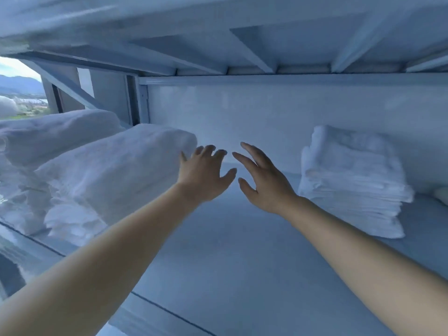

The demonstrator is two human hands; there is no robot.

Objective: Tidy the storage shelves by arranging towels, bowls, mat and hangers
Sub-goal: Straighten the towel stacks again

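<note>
Both my arms reach into a white shelf (pixel 237 251). My left hand (pixel 206 173) hovers with spread fingers just right of a tall stack of thick folded white towels (pixel 109 175), close to its end but holding nothing. My right hand (pixel 261 180) is beside it, fingers straight and spread, empty, over the bare middle of the shelf. A second thick towel pile (pixel 48 137) lies further left. To the right stands a stack of smaller folded white cloths (pixel 351 183), apart from my right hand.
The underside of the upper shelf (pixel 242 40) with its ribs hangs low overhead. The white back wall (pixel 254 112) closes the rear. A window (pixel 19 93) shows at far left. A small pale object (pixel 441 195) peeks in at the right edge.
</note>
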